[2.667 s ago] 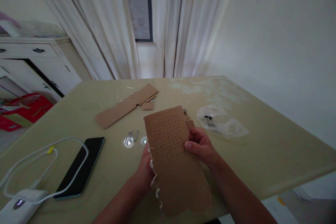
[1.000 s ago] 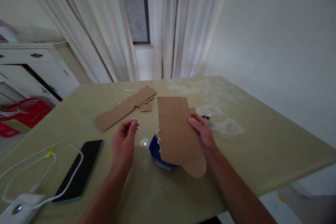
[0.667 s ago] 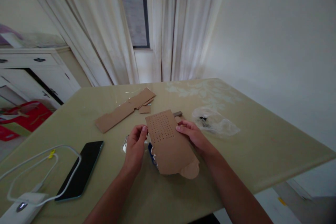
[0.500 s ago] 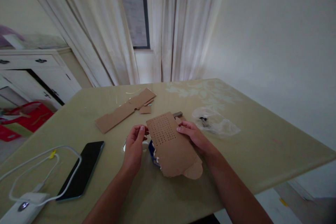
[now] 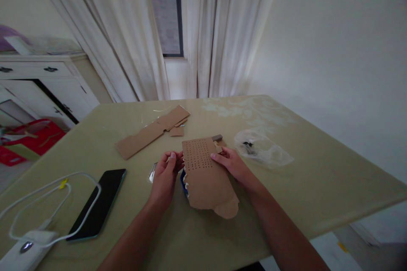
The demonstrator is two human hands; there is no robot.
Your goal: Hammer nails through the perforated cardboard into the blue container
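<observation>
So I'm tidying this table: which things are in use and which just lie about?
In use:
perforated cardboard, held by the right hand
left hand at its left edge
blue object under it

Lying about:
phone
white cable
cardboard strip
plastic bag

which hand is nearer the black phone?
Left. The left hand sits just right of the phone, by the perforated cardboard's left edge; the right hand is beyond, on the cardboard's far side.
</observation>
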